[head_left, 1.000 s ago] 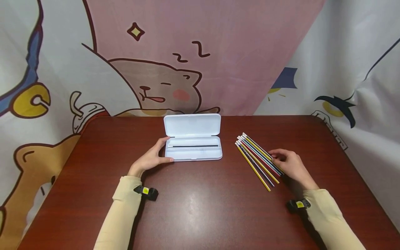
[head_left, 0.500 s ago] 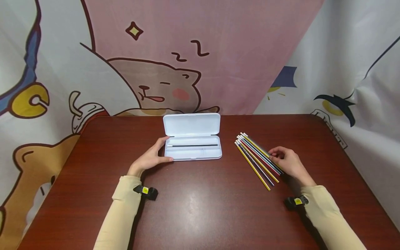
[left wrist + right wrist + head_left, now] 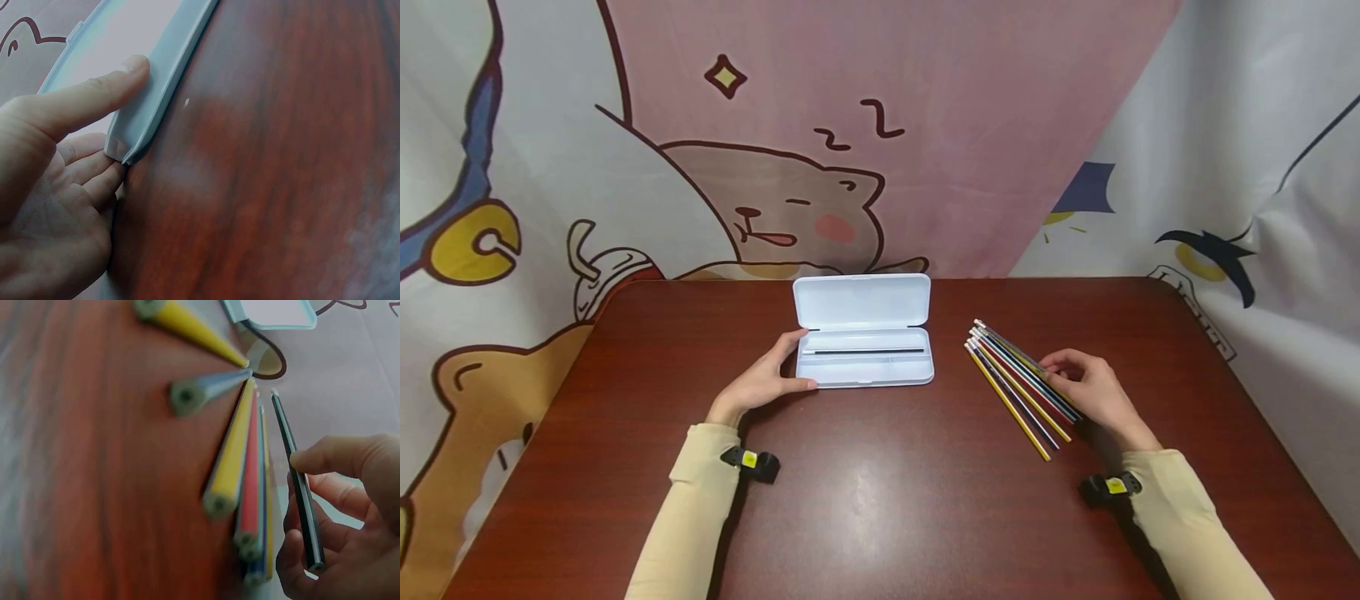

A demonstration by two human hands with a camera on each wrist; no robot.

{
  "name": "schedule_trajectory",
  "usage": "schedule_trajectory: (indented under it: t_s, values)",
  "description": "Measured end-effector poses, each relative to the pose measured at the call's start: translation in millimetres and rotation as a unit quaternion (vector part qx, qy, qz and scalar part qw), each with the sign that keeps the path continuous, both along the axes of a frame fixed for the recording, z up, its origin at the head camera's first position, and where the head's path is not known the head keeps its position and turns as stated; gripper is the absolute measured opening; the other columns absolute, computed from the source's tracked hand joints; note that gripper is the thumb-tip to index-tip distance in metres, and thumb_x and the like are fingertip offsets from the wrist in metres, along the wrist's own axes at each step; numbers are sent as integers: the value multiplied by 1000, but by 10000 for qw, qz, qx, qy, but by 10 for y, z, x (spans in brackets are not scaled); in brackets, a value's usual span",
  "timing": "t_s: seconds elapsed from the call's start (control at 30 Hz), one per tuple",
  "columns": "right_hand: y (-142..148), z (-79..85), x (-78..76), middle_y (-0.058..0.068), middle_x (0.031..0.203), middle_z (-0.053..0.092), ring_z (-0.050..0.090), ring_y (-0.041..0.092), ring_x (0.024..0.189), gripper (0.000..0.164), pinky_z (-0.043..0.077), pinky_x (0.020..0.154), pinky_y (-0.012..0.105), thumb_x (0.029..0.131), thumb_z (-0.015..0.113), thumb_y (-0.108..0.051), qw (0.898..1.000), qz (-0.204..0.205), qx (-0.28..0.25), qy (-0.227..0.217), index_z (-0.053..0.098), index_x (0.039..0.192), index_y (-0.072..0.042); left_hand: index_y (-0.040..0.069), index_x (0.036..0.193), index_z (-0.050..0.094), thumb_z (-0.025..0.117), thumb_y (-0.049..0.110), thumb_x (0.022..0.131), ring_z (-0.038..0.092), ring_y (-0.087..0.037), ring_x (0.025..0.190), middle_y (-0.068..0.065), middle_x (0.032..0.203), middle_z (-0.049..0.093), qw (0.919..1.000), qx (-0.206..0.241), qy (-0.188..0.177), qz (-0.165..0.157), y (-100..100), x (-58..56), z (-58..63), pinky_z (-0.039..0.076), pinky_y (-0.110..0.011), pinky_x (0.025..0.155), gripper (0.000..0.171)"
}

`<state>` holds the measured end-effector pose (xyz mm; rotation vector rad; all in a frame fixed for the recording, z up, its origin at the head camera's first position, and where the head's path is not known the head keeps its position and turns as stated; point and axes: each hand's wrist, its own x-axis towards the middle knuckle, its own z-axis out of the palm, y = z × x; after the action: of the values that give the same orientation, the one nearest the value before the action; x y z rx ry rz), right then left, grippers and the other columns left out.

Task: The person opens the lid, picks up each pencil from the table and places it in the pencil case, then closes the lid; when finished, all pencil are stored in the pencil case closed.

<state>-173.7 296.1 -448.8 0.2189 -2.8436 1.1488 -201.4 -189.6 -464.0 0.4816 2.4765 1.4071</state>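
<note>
A white pencil case (image 3: 910,371) lies with its lid (image 3: 861,302) raised, and one dark pencil (image 3: 865,352) lies in its long rear compartment. My left hand (image 3: 756,382) holds the case's left end, thumb at the front edge and fingers toward the back corner; in the left wrist view the thumb (image 3: 112,94) lies over its wall. On the right, my right hand (image 3: 1093,396) pinches a black striped pencil (image 3: 305,509) between thumb and fingers. This pencil shows apart from the loose pencils (image 3: 1018,392), yellow, red, green and blue ones fanned out beside the hand.
The case and pencils lie on a reddish-brown wooden table (image 3: 865,500). Behind the table's back edge hangs a cloth (image 3: 970,150) printed with a sleeping cartoon animal. Dark camera straps sit on both wrists.
My right hand has shifted slightly up and left, drawing the black pencil up off the right side of the fanned pencils. My left hand and the case stay put.
</note>
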Motion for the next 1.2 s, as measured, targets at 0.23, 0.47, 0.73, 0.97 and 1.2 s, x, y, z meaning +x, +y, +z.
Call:
schedule_trajectory:
  t_s: [0.23,0.47,0.73,0.97,1.2]
  values:
    - [-208,78,-75,11,89,64,53,18,73,14,43,61,22,89,67,-2,9986,373,-364,-32,67,102,0,4,147,25,79,14,80,19,-33,141,-23,153,24,10000,40,32,17,-3,-6,-6,17,-52,111,87]
    - [-477,93,-173,12,89,66,55,18,71,14,43,59,23,87,68,-1,9950,695,-711,0,69,101,-1,3,148,25,79,16,81,20,-34,141,-23,153,24,10000,40,46,-1,-3,-3,5,17,-53,111,86]
    - [-774,51,-283,9,92,68,54,20,75,14,42,62,24,87,68,1,9923,984,-743,110,71,101,-2,6,148,25,79,16,80,20,-31,141,-20,154,24,10000,28,-40,38,2,7,4,17,-51,111,87]
    - [-1077,40,-361,9,87,67,50,18,68,14,40,58,26,86,67,5,9870,1366,-787,326,72,98,0,7,148,26,80,15,79,21,-30,142,-20,153,25,9999,18,-78,98,2,11,10,17,-49,111,88]
    - [-1388,23,-432,10,94,69,60,23,87,14,47,78,38,86,66,6,9844,1541,-635,566,72,97,-1,8,148,27,81,16,79,21,-29,141,-19,153,26,9999,36,-96,125,9,5,-3,17,-49,112,88]
